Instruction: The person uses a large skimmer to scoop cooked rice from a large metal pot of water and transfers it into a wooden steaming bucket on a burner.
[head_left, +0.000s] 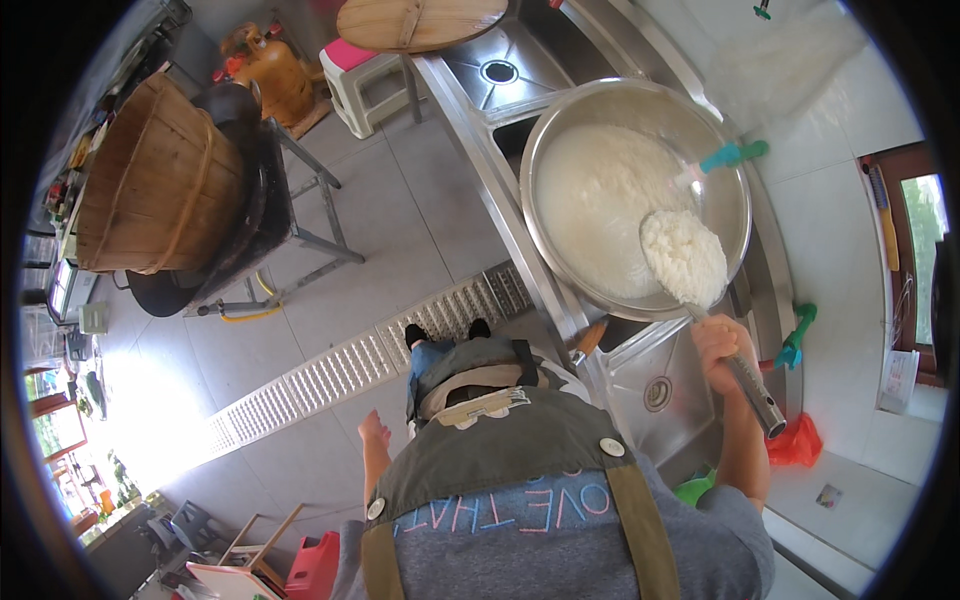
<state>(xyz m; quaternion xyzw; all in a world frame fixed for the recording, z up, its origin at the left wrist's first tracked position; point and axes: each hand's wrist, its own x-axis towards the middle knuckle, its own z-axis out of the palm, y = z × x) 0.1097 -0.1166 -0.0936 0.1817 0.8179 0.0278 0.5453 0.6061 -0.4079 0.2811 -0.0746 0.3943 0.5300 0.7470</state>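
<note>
My right hand grips the metal handle of a large ladle, whose bowl is heaped with wet white rice grains. The ladle hangs over the right side of a big stainless steel basin. Cloudy water and more rice lie in the basin, which rests over the sinks. A tap with a blue-green handle reaches over the basin's far side. My left hand hangs low beside my apron, away from the basin, its fingers loosely curled; whether it holds anything cannot be made out.
A round wooden lid lies at the counter's far end, near a white plastic stool. A wooden steamer barrel stands on a metal-legged stand at left. A wooden handle juts from the sink edge. A floor drain grating runs underfoot.
</note>
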